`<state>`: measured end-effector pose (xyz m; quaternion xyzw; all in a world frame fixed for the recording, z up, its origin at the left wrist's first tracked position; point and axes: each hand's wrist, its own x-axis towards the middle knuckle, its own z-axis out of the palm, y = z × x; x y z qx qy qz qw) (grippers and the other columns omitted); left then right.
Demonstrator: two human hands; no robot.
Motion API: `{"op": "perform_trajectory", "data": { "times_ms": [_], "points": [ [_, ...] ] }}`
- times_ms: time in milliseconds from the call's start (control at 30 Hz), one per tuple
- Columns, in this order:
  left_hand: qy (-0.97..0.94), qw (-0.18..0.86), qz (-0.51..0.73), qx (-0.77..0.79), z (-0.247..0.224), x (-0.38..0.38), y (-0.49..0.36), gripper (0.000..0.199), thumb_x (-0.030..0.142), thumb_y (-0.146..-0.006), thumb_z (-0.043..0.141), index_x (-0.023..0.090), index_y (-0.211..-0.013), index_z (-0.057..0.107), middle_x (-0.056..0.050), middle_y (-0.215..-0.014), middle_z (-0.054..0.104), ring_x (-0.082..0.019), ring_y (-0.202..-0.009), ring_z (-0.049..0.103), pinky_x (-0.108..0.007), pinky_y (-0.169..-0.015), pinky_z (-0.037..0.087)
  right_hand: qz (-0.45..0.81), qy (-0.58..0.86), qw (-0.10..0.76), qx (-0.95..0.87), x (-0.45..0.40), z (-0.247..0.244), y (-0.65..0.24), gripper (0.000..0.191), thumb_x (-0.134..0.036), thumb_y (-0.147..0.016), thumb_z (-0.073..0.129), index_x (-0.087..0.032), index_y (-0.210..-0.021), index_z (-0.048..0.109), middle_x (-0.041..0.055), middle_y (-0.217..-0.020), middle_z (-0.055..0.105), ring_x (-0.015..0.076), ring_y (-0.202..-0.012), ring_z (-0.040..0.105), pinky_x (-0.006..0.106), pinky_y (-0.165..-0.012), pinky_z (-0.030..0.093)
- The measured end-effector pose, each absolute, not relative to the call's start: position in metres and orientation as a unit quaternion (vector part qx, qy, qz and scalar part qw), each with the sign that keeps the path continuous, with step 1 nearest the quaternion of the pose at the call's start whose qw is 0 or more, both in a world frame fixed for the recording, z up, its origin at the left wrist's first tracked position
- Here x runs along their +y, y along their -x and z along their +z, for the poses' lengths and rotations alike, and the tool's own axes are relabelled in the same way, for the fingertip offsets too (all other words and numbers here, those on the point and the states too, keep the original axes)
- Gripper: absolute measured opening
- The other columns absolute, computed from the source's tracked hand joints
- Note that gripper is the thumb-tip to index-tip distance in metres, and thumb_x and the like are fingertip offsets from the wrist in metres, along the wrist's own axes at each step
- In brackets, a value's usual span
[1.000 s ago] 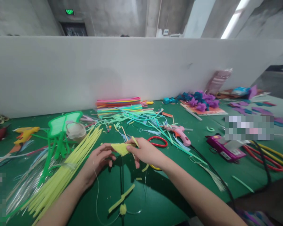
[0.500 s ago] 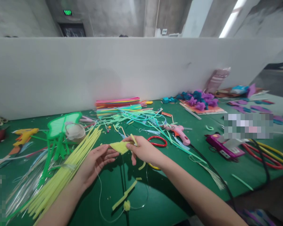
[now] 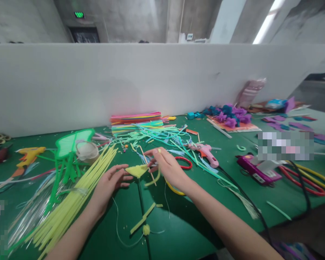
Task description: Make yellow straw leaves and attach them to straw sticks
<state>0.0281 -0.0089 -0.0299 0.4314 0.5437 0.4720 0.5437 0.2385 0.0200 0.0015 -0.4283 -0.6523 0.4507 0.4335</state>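
My left hand [image 3: 111, 184] pinches one corner of a flat, fuzzy yellow chenille piece [image 3: 137, 171], roughly triangular, above the green table. At its other corner, my right hand [image 3: 168, 169] closes on a short yellow chenille stem [image 3: 158, 176] that curves below the fingers. Whether that stem joins the flat piece is hard to make out. A thin wooden stick [image 3: 144, 156] shows behind the right fingers. Below the hands lie yellow chenille offcuts [image 3: 142, 219] and a small yellow ball [image 3: 146, 229] with clear thread.
Left of my hands lies a bundle of yellow chenille stems [image 3: 78, 195]; beyond it are a green fuzzy shape [image 3: 67, 142] and a yellow glue gun [image 3: 29, 157]. To the right are red-handled scissors [image 3: 189, 164], a pink glue gun [image 3: 207, 153] with its cord, and a purple device [image 3: 258, 171].
My right hand has lifted its fingers off the flat yellow piece and shifted slightly right and up, with the strip now curving down. The left hand keeps its hold.
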Motion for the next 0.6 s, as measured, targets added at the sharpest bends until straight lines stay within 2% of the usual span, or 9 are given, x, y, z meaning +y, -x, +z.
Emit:
{"op": "perform_trajectory", "data": {
  "times_ms": [100,167,233,433,600],
  "points": [
    [-0.578,0.355,0.436,0.592,-0.037,-0.009,-0.025,0.035,0.040,-0.078,0.065,0.018,-0.106,0.067,-0.011,-0.103,0.069,-0.027,-0.094,0.065,-0.035,-0.073,0.052,0.360,0.462,0.417,-0.695,0.025,-0.001,-0.244,0.051,-0.046,-0.098,0.028,-0.018,-0.085,0.067,0.0032,-0.080,0.060,0.0143,-0.076,0.057,0.025,-0.067,0.042],
    [-0.660,0.215,0.408,0.593,-0.039,-0.010,-0.023,0.029,0.037,-0.081,0.061,0.021,-0.104,0.069,-0.011,-0.110,0.066,-0.029,-0.102,0.060,-0.039,-0.085,0.047,0.336,0.478,0.394,-0.709,0.029,-0.003,-0.247,0.052,-0.044,-0.099,0.027,-0.017,-0.076,0.066,0.0017,-0.071,0.060,0.0137,-0.069,0.055,0.024,-0.065,0.038],
    [-0.706,0.131,0.388,0.577,-0.040,-0.011,-0.022,0.025,0.034,-0.083,0.058,0.023,-0.102,0.069,-0.010,-0.113,0.064,-0.029,-0.109,0.056,-0.042,-0.096,0.040,0.323,0.483,0.382,-0.719,0.032,-0.004,-0.249,0.050,-0.042,-0.099,0.028,-0.017,-0.072,0.063,0.0009,-0.067,0.059,0.0131,-0.066,0.054,0.024,-0.063,0.036],
    [-0.778,0.077,0.322,0.535,-0.043,-0.012,-0.022,0.010,0.031,-0.081,0.060,0.023,-0.077,0.065,-0.009,-0.108,0.064,-0.030,-0.111,0.052,-0.045,-0.099,0.036,0.271,0.469,0.336,-0.770,0.028,-0.001,-0.248,0.053,-0.044,-0.099,0.028,-0.018,-0.059,0.051,-0.0004,-0.055,0.052,0.0119,-0.055,0.048,0.025,-0.058,0.029],
    [-0.804,0.067,0.289,0.515,-0.049,-0.012,-0.020,0.010,0.027,-0.082,0.058,0.024,-0.088,0.065,-0.009,-0.108,0.065,-0.031,-0.118,0.047,-0.048,-0.102,0.034,0.268,0.468,0.346,-0.768,0.022,0.003,-0.248,0.059,-0.051,-0.098,0.023,-0.019,-0.051,0.037,-0.0025,-0.046,0.035,0.0101,-0.047,0.036,0.026,-0.052,0.023]
  ]
}}
